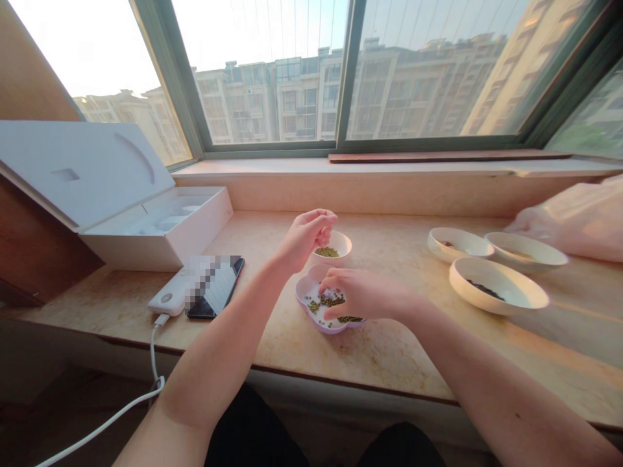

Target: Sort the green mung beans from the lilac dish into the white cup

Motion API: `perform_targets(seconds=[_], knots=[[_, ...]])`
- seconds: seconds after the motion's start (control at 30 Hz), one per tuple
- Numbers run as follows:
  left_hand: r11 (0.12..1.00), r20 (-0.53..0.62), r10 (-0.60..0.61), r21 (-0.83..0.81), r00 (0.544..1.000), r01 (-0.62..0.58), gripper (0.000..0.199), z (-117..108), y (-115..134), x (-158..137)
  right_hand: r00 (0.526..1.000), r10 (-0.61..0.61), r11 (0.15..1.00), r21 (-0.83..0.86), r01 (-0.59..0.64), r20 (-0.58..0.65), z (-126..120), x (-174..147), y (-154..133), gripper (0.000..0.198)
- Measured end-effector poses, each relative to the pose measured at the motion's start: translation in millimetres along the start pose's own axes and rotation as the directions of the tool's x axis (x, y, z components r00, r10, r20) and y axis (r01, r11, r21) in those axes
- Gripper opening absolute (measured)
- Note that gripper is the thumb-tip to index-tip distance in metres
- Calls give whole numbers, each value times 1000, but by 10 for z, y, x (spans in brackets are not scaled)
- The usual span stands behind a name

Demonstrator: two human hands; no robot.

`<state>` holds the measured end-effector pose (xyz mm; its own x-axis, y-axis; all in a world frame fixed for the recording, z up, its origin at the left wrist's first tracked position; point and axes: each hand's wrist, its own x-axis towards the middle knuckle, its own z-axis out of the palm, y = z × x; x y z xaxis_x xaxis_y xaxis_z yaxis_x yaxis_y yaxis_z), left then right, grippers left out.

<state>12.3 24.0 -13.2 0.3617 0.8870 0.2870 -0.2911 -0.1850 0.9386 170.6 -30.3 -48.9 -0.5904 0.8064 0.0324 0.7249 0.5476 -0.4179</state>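
My left hand (307, 239) is held over the left side of a small white bowl (343, 248) with green beans (327, 251) at its bottom. Its fingers are closed together in a pinch, and whatever they hold is too small or hidden to make out. My right hand (363, 295) reaches into a lilac flower-shaped dish (304, 283), just in front of that bowl. Thumb and index finger are apart there, among more green beans (314, 306) scattered in the lobes. The hand covers the right part of the dish.
Three white bowls (528, 295) with small amounts of dark or brown contents stand at the right, by a pale plastic bag (579, 217). On the left are a phone (221, 292), a white power bank (168, 292) with a cable (154, 350), and an opened white box (195, 224).
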Motion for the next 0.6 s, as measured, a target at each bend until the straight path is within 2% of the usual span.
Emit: perform_targets(seconds=[0.07,0.1,0.17,0.23,0.3,0.4,0.5,0.6], knots=[[952,-126,60,305,990,-19,11,-43,-94,49,1000,-13,999,48,13,14,10,9,15,26],[892,-166,111,452,980,-24,8,-65,-139,67,999,-20,998,65,18,28,14,16,19,25],[676,-154,181,737,971,-9,7,-109,-219,91,999,-10,995,97,6,45,21,33,22,22],[474,-103,185,880,977,3,8,-145,-280,102,997,-4,993,121,-5,77,33,49,22,16],[349,-62,164,937,984,1,12,-170,-322,107,996,-12,989,149,-1,90,45,61,20,11],[249,-28,140,969,990,-8,14,-192,-359,115,994,-25,987,158,8,106,51,74,7,8],[206,-17,121,979,993,-8,16,-206,-378,124,990,-22,992,123,6,136,40,84,-13,9],[212,-25,110,977,994,1,16,-220,-387,130,989,-22,994,106,7,148,32,96,-27,7]])
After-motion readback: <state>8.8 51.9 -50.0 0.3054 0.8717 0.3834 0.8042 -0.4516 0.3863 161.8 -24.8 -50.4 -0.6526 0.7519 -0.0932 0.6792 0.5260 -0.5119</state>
